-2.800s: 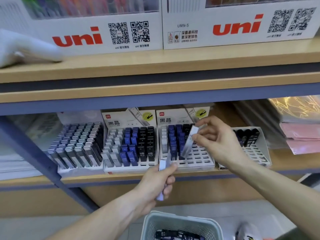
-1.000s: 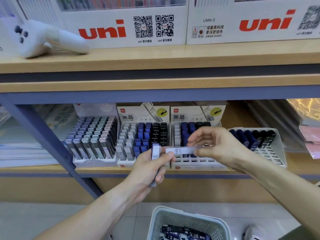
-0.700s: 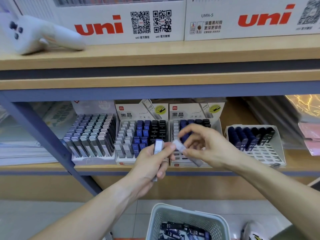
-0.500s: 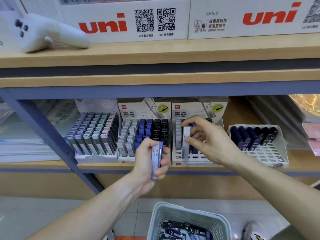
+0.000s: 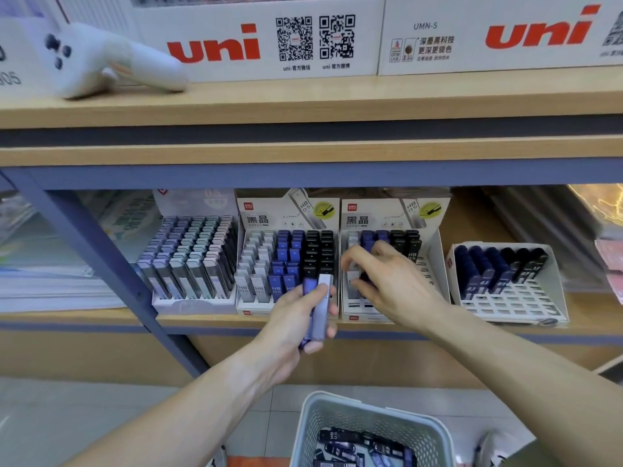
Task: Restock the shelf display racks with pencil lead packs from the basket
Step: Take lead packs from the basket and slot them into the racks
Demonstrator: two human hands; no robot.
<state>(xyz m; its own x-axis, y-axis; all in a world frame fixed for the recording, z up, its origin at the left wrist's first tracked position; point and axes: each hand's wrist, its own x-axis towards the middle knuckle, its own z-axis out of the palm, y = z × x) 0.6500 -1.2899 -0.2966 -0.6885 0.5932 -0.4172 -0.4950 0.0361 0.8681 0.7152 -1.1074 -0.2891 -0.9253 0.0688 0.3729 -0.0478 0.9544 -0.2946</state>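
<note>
Wooden shelving fills the wall ahead, with white uni display boxes [image 5: 263, 45] along the top board and four lead racks lined up on the lower shelf [image 5: 505, 332] beneath. The person's right hand [image 5: 387, 281] reaches to about one o'clock into the third rack [image 5: 438, 264], its fingers curled round a pale lead pack [image 5: 353, 281] that stands nearly upright in the left column of that rack, where the other white packs sit; whether its foot is already seated in a slot I cannot tell, since the hand covers it. The left hand [image 5: 296, 318] waits at twelve o'clock just in front of the second rack [image 5: 286, 261], gripping two spare packs [image 5: 317, 308], one blue and one grey-white, side by side. Down at six o'clock the grey basket [image 5: 337, 416] holds plenty more dark packs, so the job looks far from finished. To do this step well, I would keep the pack upright and square to its column, ease it down until it stops, match white to white, and let go only once it stands level with its neighbours without knocking them over.
</note>
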